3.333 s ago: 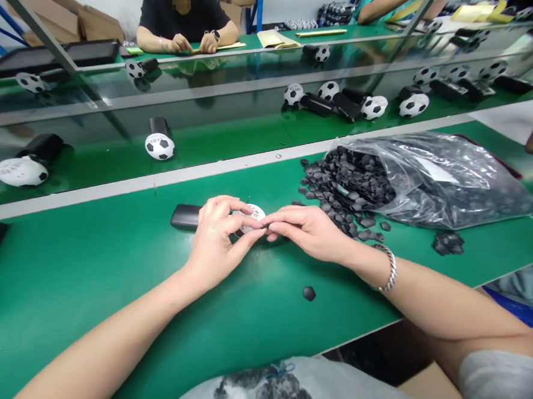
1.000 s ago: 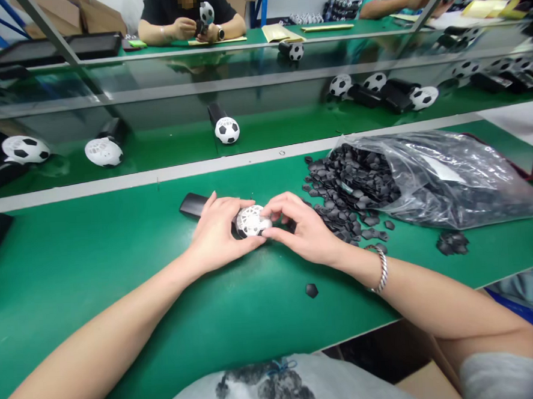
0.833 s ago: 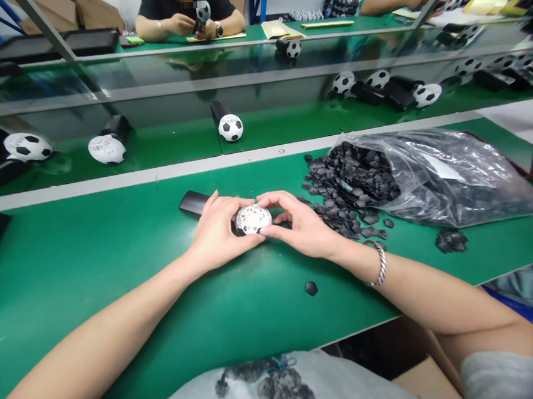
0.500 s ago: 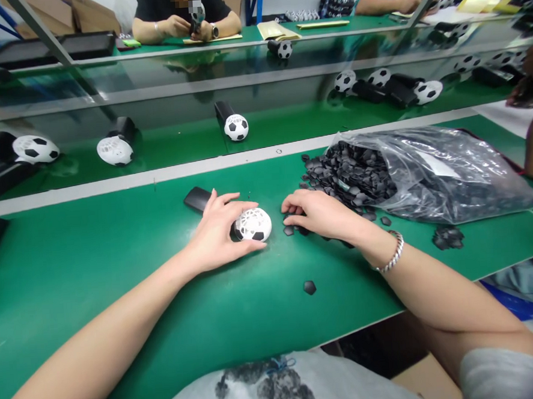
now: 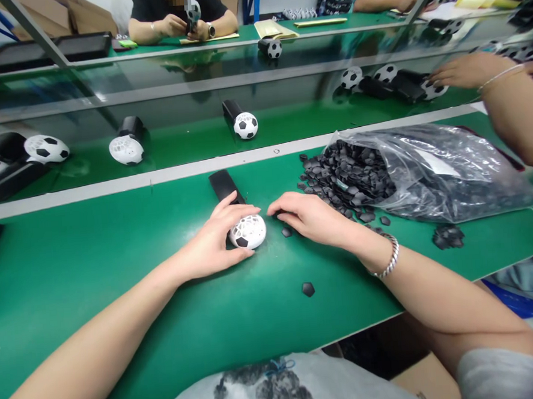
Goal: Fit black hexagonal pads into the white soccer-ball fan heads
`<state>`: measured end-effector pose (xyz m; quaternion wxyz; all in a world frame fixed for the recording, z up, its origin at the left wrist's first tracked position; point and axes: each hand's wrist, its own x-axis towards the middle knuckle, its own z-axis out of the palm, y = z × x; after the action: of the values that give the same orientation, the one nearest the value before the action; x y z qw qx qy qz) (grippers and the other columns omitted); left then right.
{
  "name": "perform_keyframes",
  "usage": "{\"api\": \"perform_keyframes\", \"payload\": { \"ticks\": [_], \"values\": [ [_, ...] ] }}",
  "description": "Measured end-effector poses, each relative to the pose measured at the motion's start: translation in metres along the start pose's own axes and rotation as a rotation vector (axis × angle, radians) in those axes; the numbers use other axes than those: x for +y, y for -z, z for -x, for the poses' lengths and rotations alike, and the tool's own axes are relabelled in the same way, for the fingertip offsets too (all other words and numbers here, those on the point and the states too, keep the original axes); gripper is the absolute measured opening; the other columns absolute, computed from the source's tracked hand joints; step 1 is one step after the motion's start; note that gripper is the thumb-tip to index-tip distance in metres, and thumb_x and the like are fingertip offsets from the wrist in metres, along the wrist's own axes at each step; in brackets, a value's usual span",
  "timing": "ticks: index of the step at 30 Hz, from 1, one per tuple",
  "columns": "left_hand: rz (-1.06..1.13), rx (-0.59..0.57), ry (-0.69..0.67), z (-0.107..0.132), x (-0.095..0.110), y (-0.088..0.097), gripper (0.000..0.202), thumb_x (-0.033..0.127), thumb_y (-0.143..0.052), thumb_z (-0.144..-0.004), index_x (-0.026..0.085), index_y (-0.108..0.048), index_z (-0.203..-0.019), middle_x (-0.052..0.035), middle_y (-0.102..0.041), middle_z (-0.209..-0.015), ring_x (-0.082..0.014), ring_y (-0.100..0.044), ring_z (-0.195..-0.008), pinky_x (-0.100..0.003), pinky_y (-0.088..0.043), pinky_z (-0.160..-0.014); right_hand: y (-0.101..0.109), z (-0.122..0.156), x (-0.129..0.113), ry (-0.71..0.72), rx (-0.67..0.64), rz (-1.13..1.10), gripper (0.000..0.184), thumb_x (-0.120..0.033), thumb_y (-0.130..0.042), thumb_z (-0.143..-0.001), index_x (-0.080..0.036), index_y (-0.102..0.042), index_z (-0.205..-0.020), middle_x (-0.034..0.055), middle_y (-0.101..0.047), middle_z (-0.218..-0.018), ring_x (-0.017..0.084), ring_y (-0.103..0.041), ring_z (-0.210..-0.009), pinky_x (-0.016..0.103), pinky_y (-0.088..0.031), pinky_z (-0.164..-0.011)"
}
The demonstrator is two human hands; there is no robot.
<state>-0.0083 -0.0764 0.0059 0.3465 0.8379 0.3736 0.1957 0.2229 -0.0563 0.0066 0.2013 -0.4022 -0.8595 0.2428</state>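
Observation:
My left hand (image 5: 217, 238) curls around a white football-shaped fan head (image 5: 248, 232) with a few black patches; its black handle (image 5: 224, 186) points away from me on the green table (image 5: 95, 276). My right hand (image 5: 310, 216) rests just right of the ball, fingers bent and pinched over small black pieces at the near edge of a spilled pile (image 5: 338, 186). What the fingertips hold is hidden. A clear plastic bag (image 5: 436, 171) full of the same black pieces lies to the right.
A single black piece (image 5: 309, 289) lies near the front edge, a small clump (image 5: 447, 236) at right. Several football fans (image 5: 246, 125) ride the green belt behind a metal rail. Another person's arm (image 5: 508, 97) reaches in at right; two people sit across.
My right hand left the ball, went to the black pieces and has come back toward it. The ball has turned so its handle points away. Belt items shifted right; an arm entered at right.

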Motion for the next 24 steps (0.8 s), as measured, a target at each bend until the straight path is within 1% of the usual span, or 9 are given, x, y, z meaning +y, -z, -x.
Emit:
{"api": "perform_keyframes", "payload": {
  "ticks": [2,5,8,10,12,15,19,21,24],
  "values": [
    [0.016,-0.018,-0.004,0.0,-0.001,0.005,0.055,0.026,-0.064,-0.076,0.023,-0.04,-0.126,-0.0046,-0.037,-0.132,-0.0277,-0.006,-0.134,-0.052,-0.019,-0.111,-0.002,0.0,0.002,0.016,0.001,0.026,0.016,-0.008,-0.05,-0.084,-0.018,-0.062,-0.087,0.0034,-0.062,-0.088,0.016,-0.058,-0.079,0.027,-0.044,-0.073],
    [0.049,-0.091,-0.038,0.0,-0.002,0.012,0.054,0.022,-0.058,-0.077,0.024,-0.039,-0.127,-0.0032,-0.033,-0.135,-0.0252,-0.006,-0.134,-0.05,-0.019,-0.112,-0.002,0.0,0.003,0.006,0.052,0.026,0.014,-0.01,-0.051,-0.085,-0.018,-0.061,-0.091,0.0021,-0.063,-0.088,0.015,-0.059,-0.076,0.025,-0.044,-0.07],
    [0.059,-0.164,-0.048,0.0,-0.001,0.013,0.055,0.015,-0.052,-0.076,0.026,-0.037,-0.128,-0.0018,-0.026,-0.14,-0.0234,-0.005,-0.134,-0.05,-0.017,-0.112,0.0,0.0,-0.001,-0.048,0.096,-0.086,0.011,-0.012,-0.05,-0.086,-0.018,-0.059,-0.09,-0.0012,-0.061,-0.076,0.009,-0.056,-0.056,0.02,-0.044,-0.058],
    [0.037,-0.134,-0.023,0.001,0.002,0.009,0.054,0.014,-0.053,-0.075,0.025,-0.037,-0.126,-0.0031,-0.02,-0.142,-0.0246,-0.004,-0.135,-0.052,-0.016,-0.111,0.0,0.0,-0.004,-0.091,0.081,-0.197,0.01,-0.014,-0.049,-0.087,-0.017,-0.059,-0.088,-0.0025,-0.058,-0.068,0.007,-0.054,-0.049,0.018,-0.043,-0.051],
    [0.017,-0.06,0.005,0.001,0.003,0.004,0.052,0.019,-0.059,-0.075,0.023,-0.039,-0.123,-0.0052,-0.017,-0.143,-0.0264,-0.003,-0.134,-0.054,-0.016,-0.11,-0.001,0.0,-0.006,-0.089,0.06,-0.263,0.01,-0.014,-0.051,-0.086,-0.016,-0.059,-0.092,-0.0009,-0.059,-0.073,0.008,-0.055,-0.05,0.019,-0.045,-0.052],
    [0.013,-0.007,0.006,0.001,0.004,-0.002,0.049,0.026,-0.063,-0.077,0.022,-0.042,-0.12,-0.0072,-0.019,-0.142,-0.0281,-0.005,-0.134,-0.055,-0.017,-0.11,-0.002,0.001,-0.006,0.031,0.092,-0.219,0.013,-0.015,-0.052,-0.086,-0.017,-0.061,-0.095,0.0024,-0.059,-0.085,0.008,-0.054,-0.054,0.022,-0.047,-0.057],
    [0.016,-0.034,-0.016,0.0,0.001,-0.002,0.047,0.028,-0.063,-0.079,0.023,-0.042,-0.12,-0.0073,-0.021,-0.141,-0.0291,-0.005,-0.134,-0.055,-0.018,-0.11,-0.003,0.002,-0.01,0.196,0.226,-0.107,0.011,-0.023,-0.054,-0.087,-0.019,-0.064,-0.086,0.004,-0.057,-0.083,0.014,-0.056,-0.073,0.027,-0.047,-0.067],
    [0.021,-0.03,-0.022,0.0,0.0,-0.001,0.047,0.029,-0.063,-0.078,0.023,-0.041,-0.12,-0.0073,-0.022,-0.141,-0.0287,-0.004,-0.134,-0.054,-0.018,-0.11,-0.004,0.003,-0.014,0.199,0.211,-0.149,0.007,-0.022,-0.056,-0.086,-0.019,-0.063,-0.086,0.0028,-0.059,-0.081,0.014,-0.056,-0.075,0.026,-0.047,-0.068],
    [0.029,-0.023,-0.029,-0.001,0.0,-0.001,0.048,0.028,-0.063,-0.078,0.022,-0.041,-0.12,-0.0074,-0.023,-0.14,-0.0283,-0.005,-0.134,-0.054,-0.018,-0.11,-0.005,0.006,-0.02,0.12,0.12,-0.305,0.002,-0.017,-0.057,-0.084,-0.017,-0.057,-0.086,0.0005,-0.061,-0.079,0.011,-0.056,-0.067,0.021,-0.047,-0.063]
  ]
}}
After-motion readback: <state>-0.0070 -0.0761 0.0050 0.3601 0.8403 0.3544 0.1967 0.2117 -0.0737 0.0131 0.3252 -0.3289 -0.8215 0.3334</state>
